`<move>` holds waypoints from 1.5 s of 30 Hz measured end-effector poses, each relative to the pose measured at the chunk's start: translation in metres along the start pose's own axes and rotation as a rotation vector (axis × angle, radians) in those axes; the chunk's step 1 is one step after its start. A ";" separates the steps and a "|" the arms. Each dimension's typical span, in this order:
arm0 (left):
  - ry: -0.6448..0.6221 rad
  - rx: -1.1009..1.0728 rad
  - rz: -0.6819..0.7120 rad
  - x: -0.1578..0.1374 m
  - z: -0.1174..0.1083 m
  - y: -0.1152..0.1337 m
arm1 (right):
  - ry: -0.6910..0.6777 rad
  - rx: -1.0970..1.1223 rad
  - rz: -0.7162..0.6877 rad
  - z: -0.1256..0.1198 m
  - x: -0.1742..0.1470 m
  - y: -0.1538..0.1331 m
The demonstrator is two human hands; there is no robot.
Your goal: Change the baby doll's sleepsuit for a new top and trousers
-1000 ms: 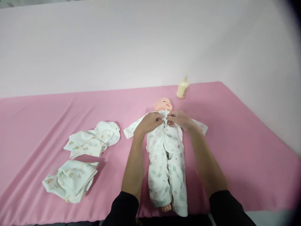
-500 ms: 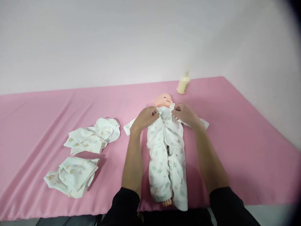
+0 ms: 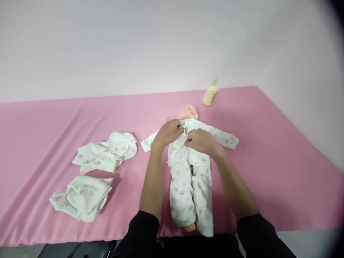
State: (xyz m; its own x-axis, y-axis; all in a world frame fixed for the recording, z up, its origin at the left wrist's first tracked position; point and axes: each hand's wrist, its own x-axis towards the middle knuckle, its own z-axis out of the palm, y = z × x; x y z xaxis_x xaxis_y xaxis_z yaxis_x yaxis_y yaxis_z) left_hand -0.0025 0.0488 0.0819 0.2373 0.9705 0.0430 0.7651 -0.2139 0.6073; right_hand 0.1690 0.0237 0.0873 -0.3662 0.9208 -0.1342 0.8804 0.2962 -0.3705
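Observation:
A baby doll (image 3: 187, 111) lies on its back, head away from me, its face turned to the right. It wears a white patterned shirt (image 3: 199, 154) and matching trousers (image 3: 182, 195); one foot shows at the near end. At the upper chest my left hand (image 3: 169, 133) is closed, pinching the shirt's front edge near the collar. My right hand (image 3: 200, 140) is closed at the other front edge, a little lower, with its fingertips partly hidden against the cloth. The shirt front meets between my hands, and both sleeves stretch outward.
A pink cloth (image 3: 268, 172) covers the table. Left of the doll lie two crumpled white patterned garments, an upper garment (image 3: 104, 152) and a lower garment (image 3: 82, 197). A cream pump bottle (image 3: 210, 94) stands beyond the doll's head, near the wall (image 3: 134, 46). A dark seat (image 3: 77, 250) shows below the table's front edge.
My right hand has moved down and left from the collar, bringing the right front edge across the chest. The shirt's right shoulder now lies uncovered by my hand. My left hand stays near the collar.

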 end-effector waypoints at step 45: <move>-0.151 0.128 0.341 -0.034 -0.006 0.018 | -0.053 0.637 -0.095 0.008 -0.020 0.031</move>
State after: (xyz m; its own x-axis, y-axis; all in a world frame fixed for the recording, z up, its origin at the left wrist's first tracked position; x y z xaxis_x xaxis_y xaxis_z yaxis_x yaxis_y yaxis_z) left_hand 0.0000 0.0130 0.0965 0.5691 0.8159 0.1018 0.6933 -0.5428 0.4740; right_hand 0.2009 0.0123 0.0714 -0.4626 0.8793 -0.1127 0.4977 0.1524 -0.8539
